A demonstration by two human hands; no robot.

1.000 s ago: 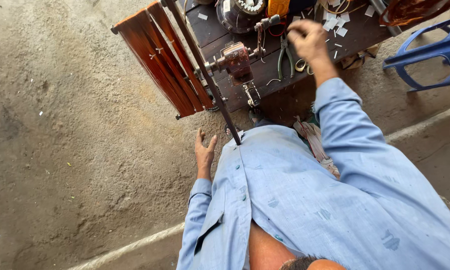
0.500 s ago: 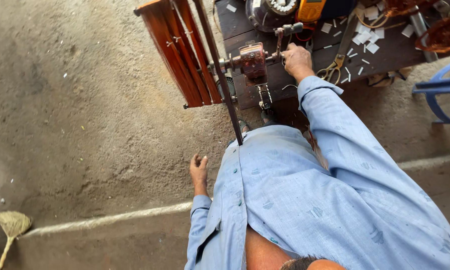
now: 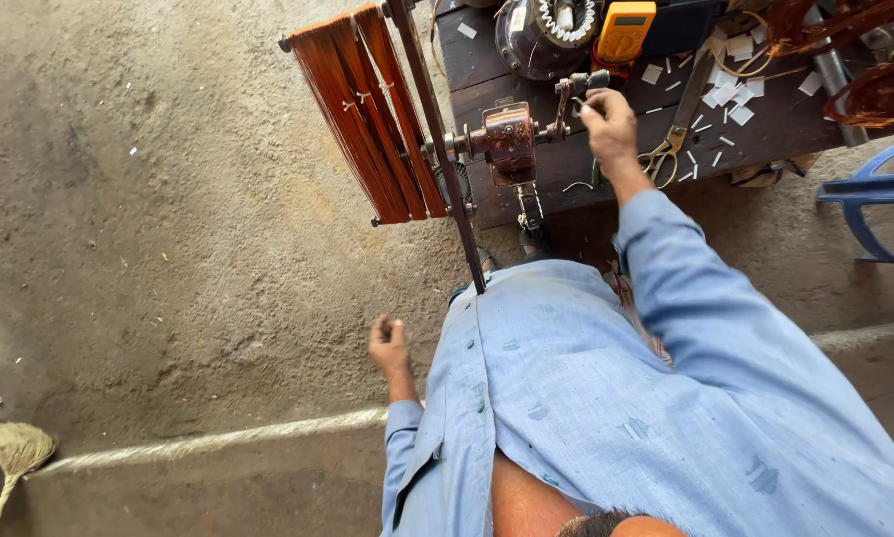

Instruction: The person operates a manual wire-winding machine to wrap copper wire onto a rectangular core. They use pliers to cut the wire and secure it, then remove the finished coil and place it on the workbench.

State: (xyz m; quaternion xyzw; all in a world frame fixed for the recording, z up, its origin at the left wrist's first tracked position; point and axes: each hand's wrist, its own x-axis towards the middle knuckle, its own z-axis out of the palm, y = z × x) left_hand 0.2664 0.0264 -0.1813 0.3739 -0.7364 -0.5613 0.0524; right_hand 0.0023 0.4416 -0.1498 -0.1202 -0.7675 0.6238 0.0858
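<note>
My right hand (image 3: 608, 124) grips the metal crank handle (image 3: 578, 88) of a small reddish-brown winding machine (image 3: 510, 139) clamped to the front edge of a dark wooden bench (image 3: 566, 174). On the machine's left, several orange-copper wire coils (image 3: 362, 114) are stretched on a long dark bar (image 3: 437, 129). My left hand (image 3: 389, 346) hangs at my side above the dirt floor, fingers curled, holding nothing. My blue shirt fills the lower right.
On the bench lie a round motor stator (image 3: 546, 30), a yellow multimeter (image 3: 626, 30), scissors (image 3: 666, 151), white paper scraps and copper coils (image 3: 880, 80). A blue plastic chair (image 3: 880, 199) stands at the right. A broom (image 3: 14, 452) lies at lower left beside a concrete ledge (image 3: 218, 433).
My right hand came off the bench items and took the crank handle. My left hand's spread fingers curled closed. The view shifted down and left, bringing the broom in.
</note>
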